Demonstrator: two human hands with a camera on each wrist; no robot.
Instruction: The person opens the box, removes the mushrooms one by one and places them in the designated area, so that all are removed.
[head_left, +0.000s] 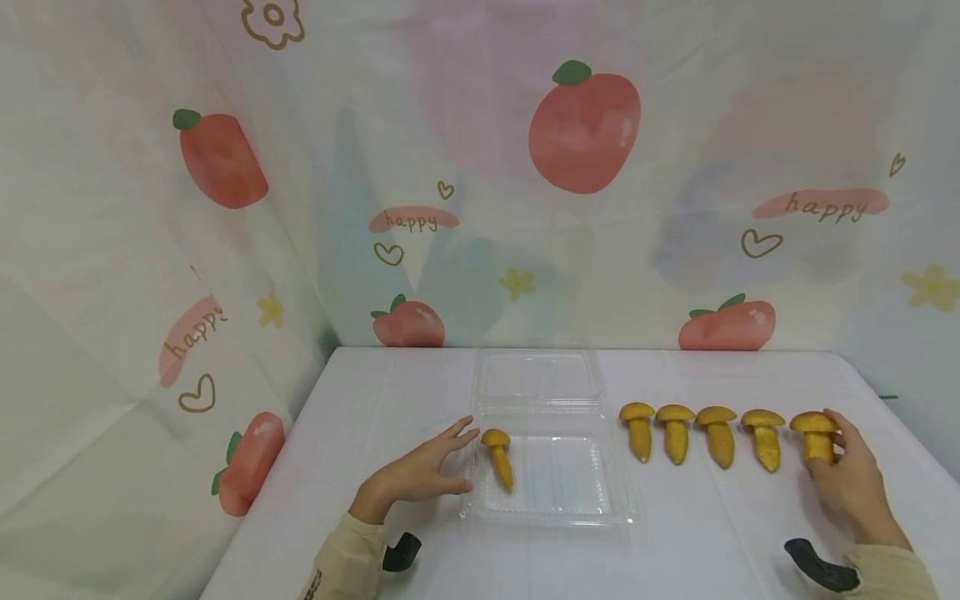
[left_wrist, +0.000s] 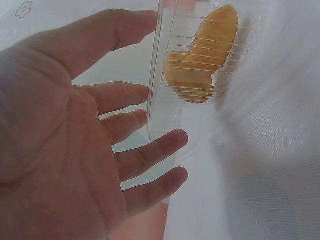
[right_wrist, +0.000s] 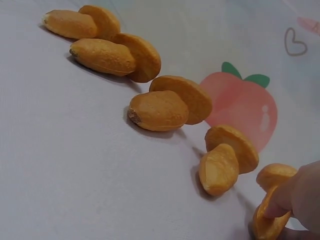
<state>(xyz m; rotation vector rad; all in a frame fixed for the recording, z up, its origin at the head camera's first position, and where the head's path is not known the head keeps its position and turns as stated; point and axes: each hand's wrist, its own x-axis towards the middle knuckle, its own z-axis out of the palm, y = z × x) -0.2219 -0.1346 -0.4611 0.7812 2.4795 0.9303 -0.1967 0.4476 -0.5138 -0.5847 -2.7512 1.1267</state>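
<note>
My right hand (head_left: 855, 487) pinches a yellow-brown mushroom (head_left: 813, 423) at the right end of a row, thumb and fingers around its stem. The mushroom's cap points away from me, and part of the stem is hidden behind the thumb in the right wrist view. At the left side of an opened clear plastic clamshell box (head_left: 558, 483), my left hand (head_left: 416, 471) has its fingers spread, tips right at the box's rim. One mushroom (head_left: 499, 460) lies inside the box's near half, against the left wall; the left wrist view shows it through the ribbed side.
Several similar mushrooms (head_left: 677, 437) lie in a row between the box and my right hand, caps toward the back. The box's lid (head_left: 538, 379) is folded back flat. A fruit-printed cloth wall (head_left: 480, 142) stands behind the white table (head_left: 697, 533) and on its left.
</note>
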